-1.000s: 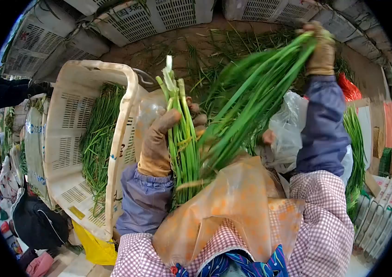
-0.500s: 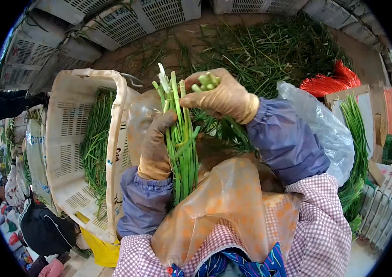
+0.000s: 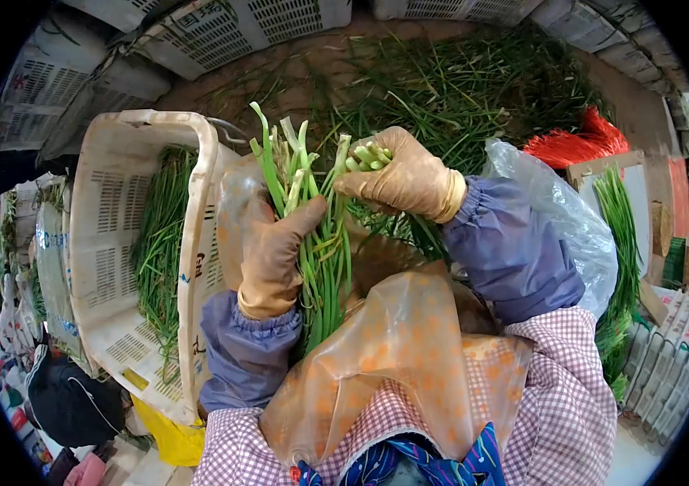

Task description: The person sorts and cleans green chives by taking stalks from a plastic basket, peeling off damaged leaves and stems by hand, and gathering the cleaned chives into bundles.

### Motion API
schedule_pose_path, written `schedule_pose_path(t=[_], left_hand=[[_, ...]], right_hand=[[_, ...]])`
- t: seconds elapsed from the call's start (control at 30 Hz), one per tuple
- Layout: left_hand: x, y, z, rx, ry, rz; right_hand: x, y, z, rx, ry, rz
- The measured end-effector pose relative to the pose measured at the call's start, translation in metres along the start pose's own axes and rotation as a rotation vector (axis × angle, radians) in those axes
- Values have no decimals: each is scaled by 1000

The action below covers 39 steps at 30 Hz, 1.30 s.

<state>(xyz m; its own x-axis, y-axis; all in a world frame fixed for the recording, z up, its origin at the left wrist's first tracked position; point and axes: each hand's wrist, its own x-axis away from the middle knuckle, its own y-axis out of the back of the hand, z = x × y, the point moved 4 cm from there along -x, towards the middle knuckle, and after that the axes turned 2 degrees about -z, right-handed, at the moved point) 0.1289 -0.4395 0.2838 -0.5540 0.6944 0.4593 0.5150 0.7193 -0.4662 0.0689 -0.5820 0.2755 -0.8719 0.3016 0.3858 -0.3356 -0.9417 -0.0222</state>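
Observation:
Tan gloves cover both hands. My left hand (image 3: 273,253) is closed round a loose bunch of long green stalks (image 3: 327,279), pale ends up, some spread apart, leaves hanging over the apron. Beside it, my right hand (image 3: 409,180) grips a tighter bunch of thick stalks (image 3: 370,157), its pale cut ends poking out above the fingers. Its thumb and fingertips touch one stalk (image 3: 341,154) at the right side of the left bunch. The leaves of the right bunch hang below the hand, partly hidden. A clear orange-patterned plastic apron (image 3: 385,340) covers my lap.
Left of me a white plastic crate (image 3: 190,259), tipped toward me, holds green leaves (image 3: 162,243). Loose leaves (image 3: 474,89) litter the floor ahead, before more crates (image 3: 239,36). At right are red twine (image 3: 579,142), clear plastic (image 3: 563,219) and upright green stalks (image 3: 622,243).
My hands have moved slightly apart, the left one a little left and down. The left bunch's tops have fanned out. My right hand still holds its bunch.

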Motion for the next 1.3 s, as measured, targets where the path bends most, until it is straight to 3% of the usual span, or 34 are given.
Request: schedule_pose_path(t=[0.13,0.33,0.4,0.47,0.53,0.6,0.67,0.7,0.77,0.8,0.83,0.87,0.9,0.93,0.97,1.03,1.13,1.27,1.3], left_hand=[[-4,6,4,-112,-14,-79],[-7,-1,4,-137,-26,-58],[-5,1,3,-234,-97,-60],[-7,6,2,-330,-171,-62],[-10,17,10,-197,-21,-47],[-5,13,4,-159,-27,-72],[-7,17,2,-119,-36,-94],[-11,28,9,-66,57,-79],[-12,32,15,-16,157,-58],[-14,26,17,97,213,15],[-15,20,19,210,271,87],[-18,19,20,206,276,91],[-19,15,25,253,390,167],[-18,11,28,297,503,241],[-15,2,23,311,404,210],[-18,1,25,287,384,233],[-19,6,24,268,335,260],[-16,14,28,57,341,251],[-16,17,29,86,338,221]], right_hand=[[0,12,2,117,164,83],[6,27,0,192,7,214],[3,40,-2,131,0,165],[6,50,1,175,-51,69],[-4,83,-2,234,175,-277],[-20,156,-22,667,311,-648],[-14,197,-28,1050,-51,-810],[-14,196,-30,1051,-46,-809],[-2,186,-37,949,202,-846],[-3,163,-37,403,305,-627],[2,134,-25,282,228,-453],[11,101,-10,232,303,-274],[22,71,7,134,169,-99],[16,51,6,64,350,-2],[21,32,15,-52,209,104],[11,16,-2,-160,172,225],[10,7,-9,-257,124,231],[12,33,2,-119,205,-115],[8,57,1,-41,332,-297]])
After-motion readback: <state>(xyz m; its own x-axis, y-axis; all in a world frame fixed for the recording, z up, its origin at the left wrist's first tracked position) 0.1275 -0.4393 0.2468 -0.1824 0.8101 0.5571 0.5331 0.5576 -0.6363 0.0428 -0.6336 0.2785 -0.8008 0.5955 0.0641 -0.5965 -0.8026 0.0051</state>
